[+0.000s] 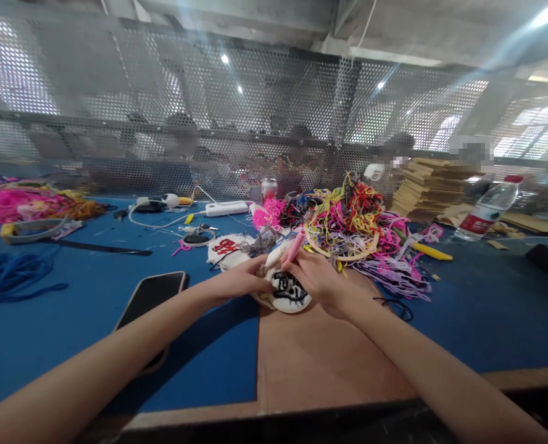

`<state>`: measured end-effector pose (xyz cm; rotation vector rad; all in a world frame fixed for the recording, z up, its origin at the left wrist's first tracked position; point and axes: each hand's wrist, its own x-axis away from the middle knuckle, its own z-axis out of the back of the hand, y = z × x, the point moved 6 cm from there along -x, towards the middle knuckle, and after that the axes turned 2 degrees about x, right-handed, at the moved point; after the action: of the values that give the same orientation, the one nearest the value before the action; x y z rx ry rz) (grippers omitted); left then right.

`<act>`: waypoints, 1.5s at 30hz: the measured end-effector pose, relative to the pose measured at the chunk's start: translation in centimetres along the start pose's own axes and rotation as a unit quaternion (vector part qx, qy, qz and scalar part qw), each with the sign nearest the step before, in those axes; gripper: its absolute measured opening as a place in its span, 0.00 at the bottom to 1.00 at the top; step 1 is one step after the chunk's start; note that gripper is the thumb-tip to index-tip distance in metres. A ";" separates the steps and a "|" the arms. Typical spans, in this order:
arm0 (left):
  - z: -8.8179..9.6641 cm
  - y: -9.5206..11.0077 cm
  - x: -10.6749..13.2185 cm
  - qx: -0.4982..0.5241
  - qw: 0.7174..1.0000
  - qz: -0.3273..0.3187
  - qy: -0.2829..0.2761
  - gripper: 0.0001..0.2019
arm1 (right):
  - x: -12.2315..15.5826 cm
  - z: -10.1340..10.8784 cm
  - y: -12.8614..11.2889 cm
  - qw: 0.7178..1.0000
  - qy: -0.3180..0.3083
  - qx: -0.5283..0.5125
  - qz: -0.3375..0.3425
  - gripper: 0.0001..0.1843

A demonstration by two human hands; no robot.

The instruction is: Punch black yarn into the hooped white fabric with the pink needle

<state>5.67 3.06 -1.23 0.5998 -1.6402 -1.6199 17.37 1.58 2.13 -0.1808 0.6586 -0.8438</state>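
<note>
My left hand [249, 279] grips the left edge of a small round white embroidered patch [289, 292] with a black stitched design, resting on a brown board [320, 351]. My right hand [315, 277] is closed around a pink pen-like needle tool [294, 248], its tip down on the patch. A second white patch with red stitching [226, 248] lies just behind my left hand.
A tangled heap of coloured yarn [348, 222] with a wooden hoop sits behind my hands. A black phone [150, 295] lies left on the blue table [70, 296]. A water bottle [487, 209], stacked cardboard [429, 185], a power strip [226, 208], blue cord [10, 274] and a perforated metal screen [116, 123] surround.
</note>
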 end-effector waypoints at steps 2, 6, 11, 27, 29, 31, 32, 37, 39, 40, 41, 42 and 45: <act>0.0 0.0 0.0 0.006 1.000 -0.003 -0.004 0.32 | 0.0 0.1 -0.1 1.000 0.004 -0.011 0.007 0.10; 0.1 -0.2 -0.1 0.005 1.000 -0.007 -0.007 0.32 | 0.1 0.1 -0.3 0.999 0.007 -0.040 0.026 0.11; 0.1 -0.2 0.0 -0.005 1.000 -0.006 -0.003 0.32 | 0.1 0.2 -0.1 0.999 0.011 -0.045 0.022 0.11; -0.1 0.1 0.1 -0.007 1.000 -0.007 -0.010 0.30 | 0.1 -0.2 -0.5 0.995 -0.012 0.020 0.102 0.09; 0.0 0.2 0.2 -0.020 1.000 -0.011 -0.006 0.29 | 0.1 -0.1 -0.6 0.990 -0.027 0.059 0.123 0.11; 0.0 0.2 0.1 -0.021 1.000 -0.016 -0.014 0.28 | 0.1 -0.2 -0.7 0.985 -0.052 0.084 0.144 0.12; 0.0 0.1 0.1 -0.016 0.999 -0.017 -0.022 0.28 | 0.2 -0.3 -0.8 0.982 -0.065 0.095 0.150 0.12; 0.1 -0.1 -0.1 -0.009 0.999 -0.014 -0.032 0.29 | 0.3 -0.3 -0.7 0.974 -0.072 0.159 0.146 0.14; 0.1 0.0 -0.1 -0.012 0.999 -0.026 -0.029 0.29 | 0.3 -0.1 -1.0 0.970 -0.056 0.178 0.157 0.14; 0.0 0.0 -0.2 -0.011 0.999 -0.036 -0.027 0.28 | 0.3 0.1 -1.2 0.967 -0.048 0.186 0.169 0.14; -0.1 0.1 -0.2 -0.010 0.999 -0.048 -0.022 0.27 | 0.3 0.2 -1.4 0.964 -0.037 0.193 0.180 0.14; -0.2 0.1 -0.3 -0.008 0.998 -0.060 -0.015 0.27 | 0.3 0.5 -1.7 0.961 -0.023 0.198 0.190 0.14; -0.1 0.2 -0.3 -0.012 0.996 -0.088 0.022 0.25 | 0.2 1.0 -2.0 0.961 0.015 0.205 0.184 0.13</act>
<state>5.97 3.28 -1.09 0.7801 -1.5694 -1.7363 16.86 0.00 3.59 0.3215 0.5101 -0.6068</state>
